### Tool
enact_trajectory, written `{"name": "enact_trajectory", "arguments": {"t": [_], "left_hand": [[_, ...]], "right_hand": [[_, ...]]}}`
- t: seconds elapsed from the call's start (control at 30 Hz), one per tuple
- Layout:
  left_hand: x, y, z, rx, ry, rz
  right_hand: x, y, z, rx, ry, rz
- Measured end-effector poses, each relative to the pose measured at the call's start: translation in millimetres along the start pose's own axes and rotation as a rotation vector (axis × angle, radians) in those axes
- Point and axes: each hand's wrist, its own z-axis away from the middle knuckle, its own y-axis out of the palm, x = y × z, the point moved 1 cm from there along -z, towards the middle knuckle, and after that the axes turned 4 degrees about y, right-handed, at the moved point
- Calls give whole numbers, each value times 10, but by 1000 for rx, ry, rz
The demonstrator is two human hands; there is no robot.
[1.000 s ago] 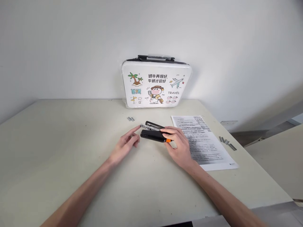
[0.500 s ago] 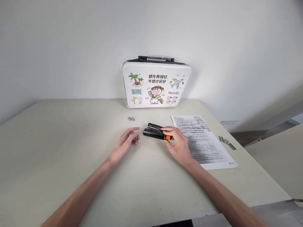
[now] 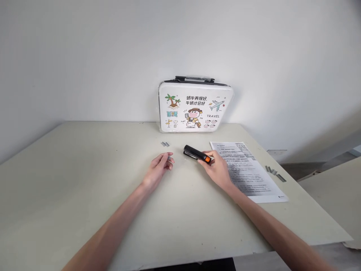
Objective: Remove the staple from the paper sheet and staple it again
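A black stapler (image 3: 194, 152) with an orange patch at its rear end is in my right hand (image 3: 218, 169). The fingers and thumb wrap round that end, and its front points left and away, with a narrow slit along the near side. To the left of it, apart from the stapler, is my left hand (image 3: 158, 169), its fingers curled and the thumb close to the index finger. A tiny greyish spot shows between those fingertips; its kind cannot be made out. Just beyond this hand lie small staple strips (image 3: 165, 144) on the table (image 3: 126, 150).
A printed sheet of paper (image 3: 254, 180) lies to the right, partly behind my right hand. Several more staple strips (image 3: 275, 173) are near the table's right edge. A white cartoon-printed case (image 3: 196, 107) with a black handle stands against the wall (image 3: 98, 56).
The stapler has turned over in my right hand, from its silver inner part showing to its black top showing. The fingers of my left hand have drawn closer together. The whole view has shifted slightly.
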Motion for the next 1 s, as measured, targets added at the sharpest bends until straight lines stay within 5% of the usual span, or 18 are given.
{"name": "enact_trajectory", "arguments": {"t": [0.3,0.5,0.6,0.7,0.8,1.0], "left_hand": [[111,-98,-48,-7,-19,177],[73,-123,-40,-22,-100,253],[52,-96,-15,-14,-99,218],[61,-53,6,6,-64,155],[89,16,31,60,-37,83],[132,205,132,260,-67,10]], "right_hand": [[121,705,-575,-12,103,-25],[262,1071,-743,96,75,-27],[389,978,-617,81,-50,17],[545,772,-393,47,-345,89],[641,606,-173,154,-601,200],[575,367,99,153,-601,315]]}}
